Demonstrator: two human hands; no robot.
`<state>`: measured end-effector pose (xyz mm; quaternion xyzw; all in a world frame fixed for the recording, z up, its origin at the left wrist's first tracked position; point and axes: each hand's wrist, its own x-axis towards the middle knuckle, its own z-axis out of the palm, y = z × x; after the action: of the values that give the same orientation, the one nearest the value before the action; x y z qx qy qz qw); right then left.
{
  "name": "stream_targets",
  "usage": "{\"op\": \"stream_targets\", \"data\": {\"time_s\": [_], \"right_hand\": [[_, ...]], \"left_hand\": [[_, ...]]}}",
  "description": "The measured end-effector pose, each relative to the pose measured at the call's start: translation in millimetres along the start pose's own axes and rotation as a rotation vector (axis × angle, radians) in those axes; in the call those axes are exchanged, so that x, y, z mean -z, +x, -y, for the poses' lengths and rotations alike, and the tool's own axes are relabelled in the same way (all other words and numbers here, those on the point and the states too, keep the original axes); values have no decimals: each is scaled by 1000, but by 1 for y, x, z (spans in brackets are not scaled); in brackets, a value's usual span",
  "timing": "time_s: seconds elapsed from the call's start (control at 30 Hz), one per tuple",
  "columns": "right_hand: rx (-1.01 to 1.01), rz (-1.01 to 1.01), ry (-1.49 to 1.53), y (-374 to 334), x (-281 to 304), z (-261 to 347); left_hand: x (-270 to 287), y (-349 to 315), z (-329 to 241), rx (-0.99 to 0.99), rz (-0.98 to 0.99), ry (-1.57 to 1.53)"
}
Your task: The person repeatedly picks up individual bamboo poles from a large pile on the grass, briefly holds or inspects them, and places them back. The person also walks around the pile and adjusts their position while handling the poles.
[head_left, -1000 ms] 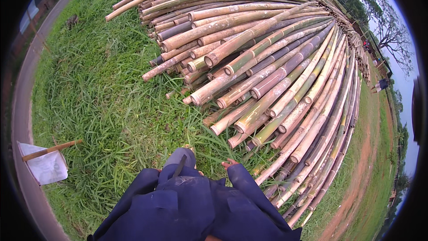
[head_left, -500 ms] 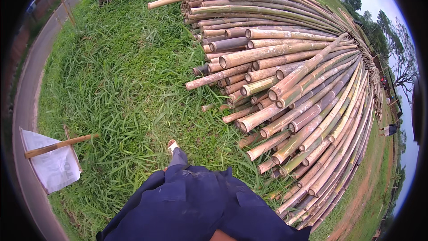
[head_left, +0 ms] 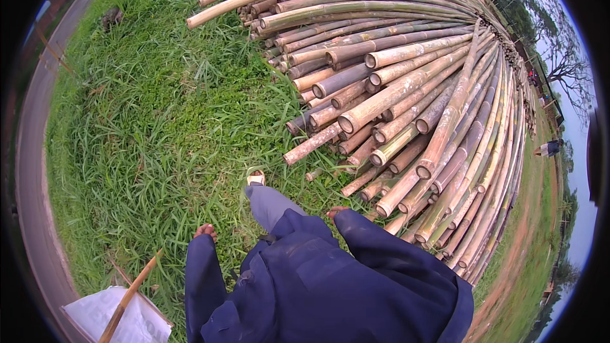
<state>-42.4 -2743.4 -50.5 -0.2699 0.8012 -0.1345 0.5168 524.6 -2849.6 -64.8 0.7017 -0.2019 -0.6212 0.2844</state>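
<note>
Bamboo poles (head_left: pixel 406 89), round, hollow and mottled tan, green and dark brown, lie stacked across the far middle and right of the head view, their cut ends jutting unevenly over long green grass (head_left: pixel 159 121).

The bare left hand (head_left: pixel 206 231), below a navy-blue cloth sleeve, hangs over the grass with nothing visible in it; how wide its fingers stand I cannot tell. The bare right hand (head_left: pixel 337 211) is near the closest pole ends, no contact showing, and is mostly hidden by its sleeve (so its grip is unclear too).

Stepping well beside this stack would mean setting the pale open-toed sandal (head_left: pixel 255 176) down flat, since the grass hides the ground, and keeping sleeves and knuckles clear of the staggered rims.

Compared with half a second ago, both hands now show where neither did. The white rectangular sheet (head_left: pixel 95 311) on its brown wooden stick (head_left: pixel 136 289) appears nearer and lower at the left, its stick slanting more steeply, and the sandal lies farther ahead in the view.
</note>
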Motion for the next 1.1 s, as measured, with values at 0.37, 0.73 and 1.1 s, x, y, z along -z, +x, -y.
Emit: {"op": "stream_targets", "data": {"time_s": [0.37, 0.73, 1.1], "right_hand": [[306, 153, -434, 159, -79, 269], [-142, -183, 557, 228, -38, 459], [-39, 5, -183, 231, -187, 508]], "left_hand": [[31, 209, -101, 304, 261, -32], [-26, 392, -356, 100, 200, 271], [-6, 586, -570, 43, 213, 500]]}}
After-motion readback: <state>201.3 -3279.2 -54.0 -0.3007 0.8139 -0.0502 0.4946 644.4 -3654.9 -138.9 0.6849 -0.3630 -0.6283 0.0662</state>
